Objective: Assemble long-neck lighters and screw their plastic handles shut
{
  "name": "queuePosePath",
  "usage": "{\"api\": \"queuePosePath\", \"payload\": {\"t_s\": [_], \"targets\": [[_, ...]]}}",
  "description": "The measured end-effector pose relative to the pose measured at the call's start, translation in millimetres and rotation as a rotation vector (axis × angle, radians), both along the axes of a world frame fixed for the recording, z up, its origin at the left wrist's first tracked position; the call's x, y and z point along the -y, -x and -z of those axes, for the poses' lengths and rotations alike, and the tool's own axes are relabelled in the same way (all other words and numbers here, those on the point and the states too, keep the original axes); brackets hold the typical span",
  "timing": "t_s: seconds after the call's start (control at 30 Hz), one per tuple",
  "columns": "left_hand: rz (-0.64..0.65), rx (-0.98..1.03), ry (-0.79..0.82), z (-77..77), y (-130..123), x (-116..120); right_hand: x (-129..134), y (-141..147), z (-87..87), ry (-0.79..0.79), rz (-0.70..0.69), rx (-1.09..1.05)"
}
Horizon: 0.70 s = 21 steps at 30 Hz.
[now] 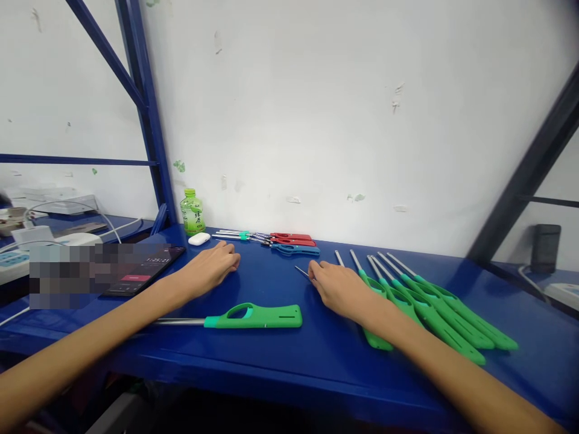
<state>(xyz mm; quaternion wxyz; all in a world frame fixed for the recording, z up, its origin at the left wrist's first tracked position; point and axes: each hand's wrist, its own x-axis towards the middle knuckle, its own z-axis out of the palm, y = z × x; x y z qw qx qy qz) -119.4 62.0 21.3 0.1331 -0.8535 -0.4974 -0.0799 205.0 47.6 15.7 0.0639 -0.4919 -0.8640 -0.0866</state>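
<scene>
On the blue table my right hand (339, 288) pinches a thin metal rod (302, 271), whose slim end points to the back left; the rest is hidden by the fingers. My left hand (213, 265) rests on the tabletop with curled fingers, and whatever they may hold is hidden. A green long-nosed lighter (275, 317) lies crosswise near the front, below both hands, its metal tube partly behind my left forearm. Several more green lighters (446, 316) are fanned out to the right, some partly covered by my right forearm.
Red lighters (294, 236) and a blue lighter (298, 249) lie by the wall. A green-labelled bottle (192, 214) and a white case (199, 239) stand back left. Left of my forearm are a phone (147, 268) and a power strip (76, 240). Blue posts (147, 114) frame the table.
</scene>
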Motion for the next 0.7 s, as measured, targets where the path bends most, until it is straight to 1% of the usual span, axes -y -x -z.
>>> {"api": "queuePosePath", "payload": {"t_s": [0.13, 0.27, 0.37, 0.47, 0.6, 0.7], "targets": [[-0.004, 0.015, -0.002, -0.6, -6.2, 3.0, -5.0, -3.3, -2.8, -0.035, -0.04, -0.082], [-0.011, 0.094, 0.01, -3.5, -7.1, 5.9, -5.7, -1.1, -8.1, -0.09, -0.059, -0.212], [-0.004, 0.194, 0.04, -11.0, -5.7, 7.8, -3.6, 1.2, -10.5, -0.102, -0.081, -0.295], [0.01, 0.325, 0.073, -22.4, -8.7, 12.3, -2.7, 2.6, -10.3, -0.099, -0.119, -0.357], [0.01, 0.523, 0.043, -36.9, -26.9, 24.2, -3.2, 4.2, -10.3, -0.127, -0.191, -0.449], [0.015, 0.659, 0.002, -41.8, -46.1, 33.5, -1.4, 5.7, -14.5, -0.154, -0.235, -0.525]]}}
